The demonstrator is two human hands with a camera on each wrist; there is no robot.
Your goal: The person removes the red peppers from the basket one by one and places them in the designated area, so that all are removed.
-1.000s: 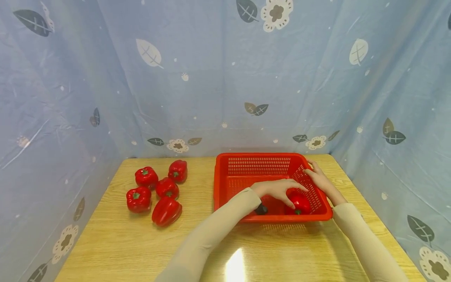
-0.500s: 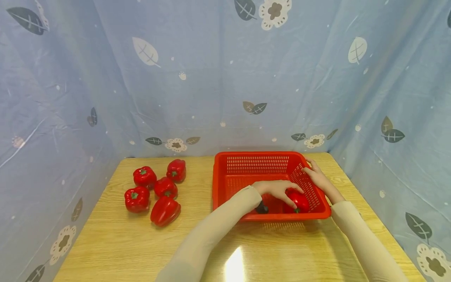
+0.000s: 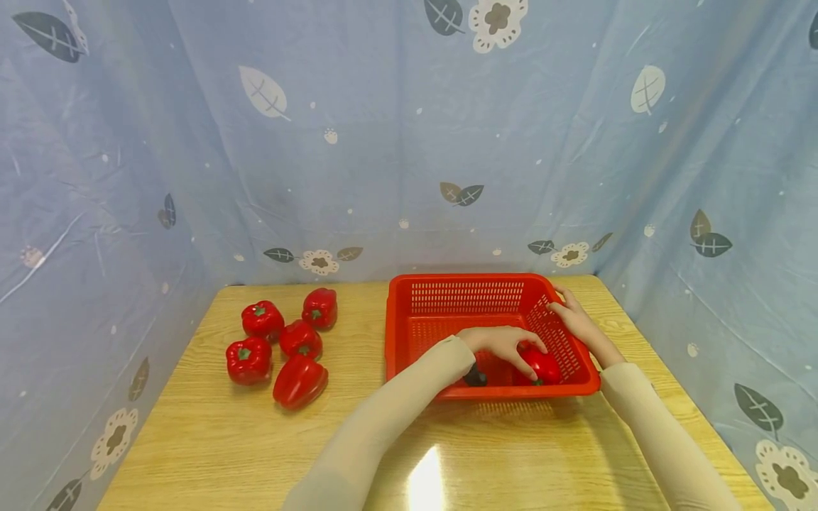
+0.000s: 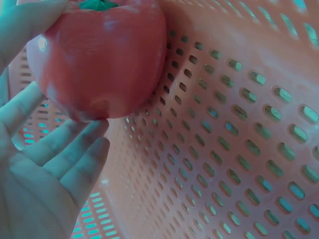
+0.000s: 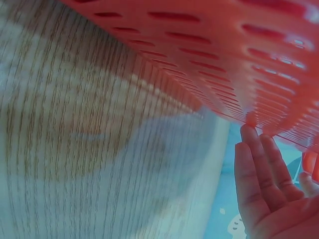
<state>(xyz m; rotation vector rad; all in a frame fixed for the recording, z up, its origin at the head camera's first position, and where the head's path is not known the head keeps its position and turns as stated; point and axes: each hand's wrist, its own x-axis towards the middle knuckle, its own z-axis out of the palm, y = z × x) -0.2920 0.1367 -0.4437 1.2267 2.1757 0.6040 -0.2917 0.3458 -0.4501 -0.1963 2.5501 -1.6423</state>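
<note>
In the head view, my left hand (image 3: 505, 344) reaches into the right part of a red plastic basket (image 3: 418, 301). It holds a red bell pepper (image 3: 544, 365) that lies by the basket's right wall. The left wrist view shows the thumb (image 4: 25, 30) along one side of the bell pepper (image 4: 104, 59), near its green stem, and fingertips touching the other end. My right hand (image 3: 580, 323) grips the basket's right rim. Its thumb lies over the rim, while its fingers (image 5: 256, 172) touch the outside of the perforated wall (image 5: 199, 45).
Several red bell peppers (image 3: 302, 341) lie grouped on the left of the wooden table (image 3: 211, 440). A small black object (image 3: 475, 376) shows under the left wrist. Blue patterned curtains (image 3: 383, 142) stand behind and at both sides of the table.
The index finger of my left hand has drawn closer to the bell pepper in the basket. My right hand stays on the rim. The view has shifted slightly.
</note>
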